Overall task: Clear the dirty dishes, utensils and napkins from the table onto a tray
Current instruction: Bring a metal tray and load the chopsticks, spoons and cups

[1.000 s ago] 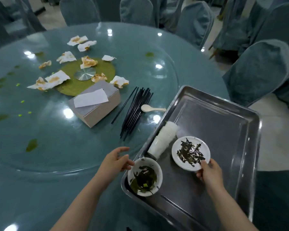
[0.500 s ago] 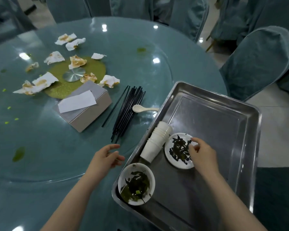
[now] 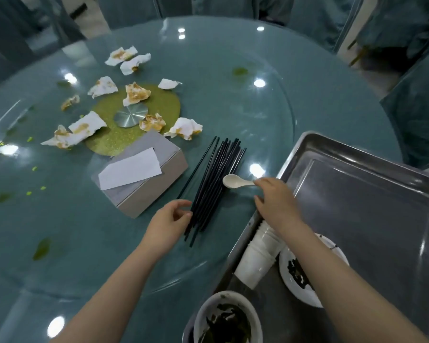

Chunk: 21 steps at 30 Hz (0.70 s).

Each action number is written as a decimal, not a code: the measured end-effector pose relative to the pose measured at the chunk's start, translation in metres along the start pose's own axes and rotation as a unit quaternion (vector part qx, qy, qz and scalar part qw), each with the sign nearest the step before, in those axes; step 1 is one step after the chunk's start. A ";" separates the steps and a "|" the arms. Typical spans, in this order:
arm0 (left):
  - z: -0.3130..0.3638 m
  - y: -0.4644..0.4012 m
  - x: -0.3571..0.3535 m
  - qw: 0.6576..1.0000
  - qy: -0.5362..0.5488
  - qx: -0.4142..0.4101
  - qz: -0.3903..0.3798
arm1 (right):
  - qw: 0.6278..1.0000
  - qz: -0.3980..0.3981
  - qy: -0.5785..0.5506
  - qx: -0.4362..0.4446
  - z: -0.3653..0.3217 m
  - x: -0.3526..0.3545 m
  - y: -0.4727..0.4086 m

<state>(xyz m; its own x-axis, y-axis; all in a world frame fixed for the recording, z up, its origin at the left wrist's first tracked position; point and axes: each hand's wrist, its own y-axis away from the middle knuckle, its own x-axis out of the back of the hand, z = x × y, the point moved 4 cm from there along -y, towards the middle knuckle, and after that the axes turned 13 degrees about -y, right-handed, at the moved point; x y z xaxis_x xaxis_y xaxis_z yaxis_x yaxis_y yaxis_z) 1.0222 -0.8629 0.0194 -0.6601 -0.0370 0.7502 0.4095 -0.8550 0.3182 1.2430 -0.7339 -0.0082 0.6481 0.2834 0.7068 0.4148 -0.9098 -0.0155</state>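
A steel tray (image 3: 372, 194) sits at the table's right edge, holding a dirty bowl (image 3: 227, 318), a dirty plate (image 3: 300, 276) and a stack of white cups (image 3: 258, 256) lying on its side. On the glass table lies a bundle of black chopsticks (image 3: 216, 184) with a white spoon (image 3: 235, 181) beside it. My right hand (image 3: 275, 201) pinches the spoon's handle. My left hand (image 3: 169, 219) is open, its fingertips touching the near ends of the chopsticks. Several stained napkins (image 3: 84, 129) lie scattered around the green centre disc.
A grey tissue box (image 3: 144, 174) stands just left of the chopsticks. Green leaf scraps dot the glass turntable (image 3: 258, 120). Covered chairs (image 3: 416, 120) ring the round table on the far and right sides.
My right hand left the plate in the tray and reached to the spoon's handle. My left hand moved forward from near the bowl to the chopstick ends. The view tilted closer.
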 end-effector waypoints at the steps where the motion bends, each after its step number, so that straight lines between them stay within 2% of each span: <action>1: 0.003 -0.010 -0.003 1.000 -0.018 -0.008 0.003 | 0.999 -0.027 0.029 0.011 0.001 -0.006 -0.009; 4: 0.013 -0.041 -0.014 0.996 -0.083 -0.035 -0.001 | 0.989 -0.094 0.112 0.021 0.004 -0.023 -0.034; 6: 0.021 -0.058 -0.022 0.992 -0.117 -0.043 -0.012 | 0.988 -0.107 0.114 -0.002 0.006 -0.025 -0.045; 13: 0.027 -0.108 -0.052 0.961 -0.275 -0.002 -0.030 | 0.992 -0.070 0.107 -0.022 0.016 -0.023 -0.061; 17: 0.027 -0.108 -0.058 0.957 -0.287 -0.009 0.029 | 0.993 -0.046 0.103 -0.019 0.020 -0.024 -0.061; 21: 0.034 -0.103 -0.062 0.933 -0.352 -0.039 0.062 | 0.993 -0.027 0.110 -0.026 0.022 -0.026 -0.065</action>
<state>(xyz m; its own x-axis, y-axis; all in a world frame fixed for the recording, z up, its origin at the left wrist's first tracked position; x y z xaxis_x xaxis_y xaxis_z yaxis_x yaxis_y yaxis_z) 1.0424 -0.7549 -0.0407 -0.0229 0.1872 0.9821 0.3903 -0.9027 0.1812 1.2135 -0.6759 -0.0409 0.4680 0.2635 0.8435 0.4072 -0.9114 0.0587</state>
